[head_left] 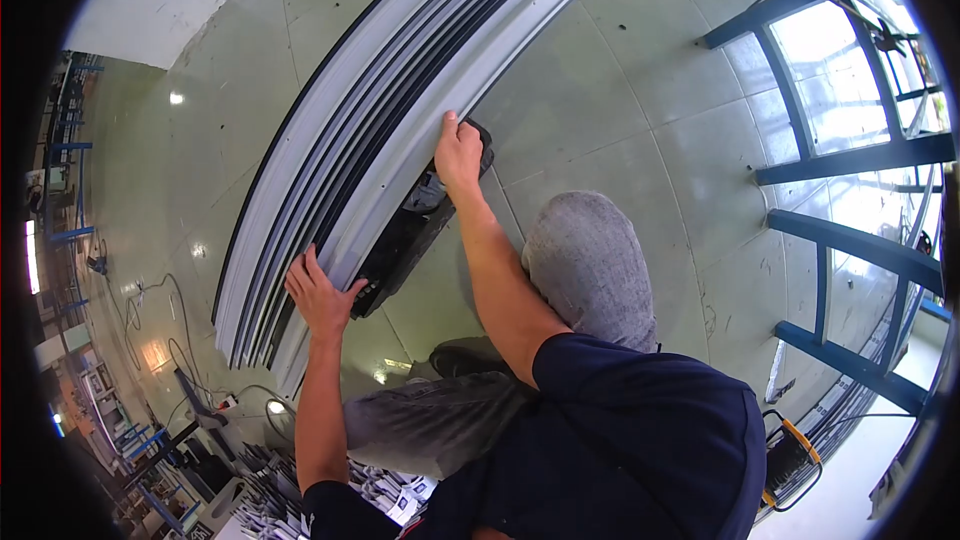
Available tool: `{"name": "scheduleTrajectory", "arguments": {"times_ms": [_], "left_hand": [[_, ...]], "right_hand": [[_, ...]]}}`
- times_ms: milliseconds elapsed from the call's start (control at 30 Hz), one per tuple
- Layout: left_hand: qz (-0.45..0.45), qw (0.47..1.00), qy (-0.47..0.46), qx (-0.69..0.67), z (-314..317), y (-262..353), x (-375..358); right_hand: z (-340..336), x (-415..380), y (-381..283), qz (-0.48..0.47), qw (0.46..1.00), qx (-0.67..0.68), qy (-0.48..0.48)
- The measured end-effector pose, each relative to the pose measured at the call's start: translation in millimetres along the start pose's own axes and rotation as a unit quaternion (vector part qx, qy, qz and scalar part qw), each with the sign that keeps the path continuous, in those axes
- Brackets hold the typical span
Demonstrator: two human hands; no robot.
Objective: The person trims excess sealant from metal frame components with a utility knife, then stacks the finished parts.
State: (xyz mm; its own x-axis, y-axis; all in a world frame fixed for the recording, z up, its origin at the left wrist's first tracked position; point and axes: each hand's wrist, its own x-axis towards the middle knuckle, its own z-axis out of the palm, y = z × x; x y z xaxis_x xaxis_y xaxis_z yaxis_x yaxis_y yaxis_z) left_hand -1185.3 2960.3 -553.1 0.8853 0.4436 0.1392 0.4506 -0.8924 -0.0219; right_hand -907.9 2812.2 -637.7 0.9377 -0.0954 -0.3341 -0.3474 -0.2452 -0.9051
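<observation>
Several long white and grey profiles (335, 110) with black strips lie side by side, bowed in this wide view. Both of my hands are on the nearest one, a white profile (400, 165). My left hand (320, 292) grips its lower part, fingers over the far edge and thumb at the near edge. Higher up, my right hand (460, 152) is closed on the near edge, its thumb along the top and the other fingers partly hidden. Beneath the profiles a black tray-like box (400, 258) sticks out towards me.
Blue metal frames (855, 170) stand on the right. A white block (150, 0) is at the upper left. Cables (180, 340) trail over the tiled floor on the left. Many small white pieces (270, 495) lie at the bottom, and a black-and-yellow reel (795, 460) sits lower right.
</observation>
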Motion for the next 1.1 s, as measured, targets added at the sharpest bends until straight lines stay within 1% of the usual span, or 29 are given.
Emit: {"name": "scheduleTrajectory", "arguments": {"times_ms": [33,133,167,267,300,367,467,567,600,633,667,700,733,800,833,867,933,967,1100], "left_hand": [[-0.011,1.000,-0.010,0.006,1,0,0],[-0.018,1.000,-0.005,0.013,4,-3,3],[-0.021,1.000,-0.008,0.010,7,-5,4],[-0.022,1.000,-0.015,0.008,8,-5,3],[-0.028,0.999,-0.029,0.003,4,-3,4],[-0.020,1.000,-0.023,0.000,5,-4,2],[-0.022,1.000,-0.017,-0.011,11,-10,-3],[-0.023,0.999,-0.023,-0.006,11,-8,-1],[-0.019,1.000,-0.022,0.000,6,-3,1],[-0.014,1.000,-0.019,0.006,2,-1,4],[-0.021,0.999,-0.032,0.003,2,-2,6],[-0.028,0.999,-0.045,0.000,4,-3,6],[-0.033,0.998,-0.058,-0.002,6,-3,5],[-0.030,0.998,-0.057,0.002,7,-3,4],[-0.034,0.997,-0.063,0.006,8,-2,6],[-0.038,0.997,-0.072,0.011,8,-2,7],[-0.022,0.998,-0.061,0.007,5,1,9],[-0.015,0.998,-0.063,0.000,4,-2,11],[-0.003,0.997,-0.079,-0.017,1,-6,8]], "right_hand": [[-5,1,-1,0.011,0.999,-0.026,-0.031],[-15,-4,-18,-0.016,0.995,-0.086,-0.039],[-16,-5,-23,-0.012,0.992,-0.113,-0.047],[-11,-7,-29,0.016,0.989,-0.147,-0.030],[-11,-5,-27,0.025,0.990,-0.133,-0.034],[-13,-4,-20,0.046,0.993,-0.105,-0.042],[-10,-14,-18,0.079,0.996,-0.033,-0.003],[3,-27,-6,0.045,0.997,-0.054,0.033],[11,-29,4,0.098,0.993,0.064,-0.005],[20,-30,13,0.148,0.971,0.183,-0.042],[26,-29,21,0.195,0.931,0.299,-0.079],[15,-28,15,0.278,0.850,0.413,-0.170],[16,-29,18,0.290,0.816,0.459,-0.200],[19,-30,18,0.306,0.737,0.547,-0.255],[22,-30,17,0.302,0.742,0.549,-0.238],[26,-31,17,0.286,0.760,0.537,-0.228],[36,-29,30,0.258,0.794,0.511,-0.205],[42,-27,37,0.275,0.809,0.485,-0.189],[32,-41,29,0.307,0.812,0.480,-0.131]]}}
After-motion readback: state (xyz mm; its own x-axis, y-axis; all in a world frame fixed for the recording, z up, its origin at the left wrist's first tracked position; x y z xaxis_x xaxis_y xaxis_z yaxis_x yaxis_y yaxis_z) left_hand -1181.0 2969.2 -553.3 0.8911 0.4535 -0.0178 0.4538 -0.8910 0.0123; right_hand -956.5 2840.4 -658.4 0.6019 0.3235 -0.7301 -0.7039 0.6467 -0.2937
